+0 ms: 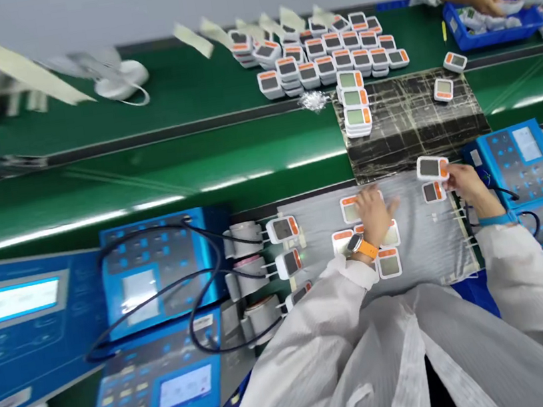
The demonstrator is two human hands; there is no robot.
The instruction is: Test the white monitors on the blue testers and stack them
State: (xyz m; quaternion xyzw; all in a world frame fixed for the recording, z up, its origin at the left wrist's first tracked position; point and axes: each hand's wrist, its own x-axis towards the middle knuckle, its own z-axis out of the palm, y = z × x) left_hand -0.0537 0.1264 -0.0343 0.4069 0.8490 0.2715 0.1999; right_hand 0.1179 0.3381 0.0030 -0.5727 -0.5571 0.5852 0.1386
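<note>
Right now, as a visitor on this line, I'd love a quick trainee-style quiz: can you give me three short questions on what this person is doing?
1. Which hand lifts the white unit with the orange edge: the left hand or the right hand?
2. True or false: the left wrist wears a watch with an orange strap.
3. How many white units stand in the row at the end of the grey mat nearest the blue control box?

Key: 1. right hand; 2. true; 3. three.
</note>
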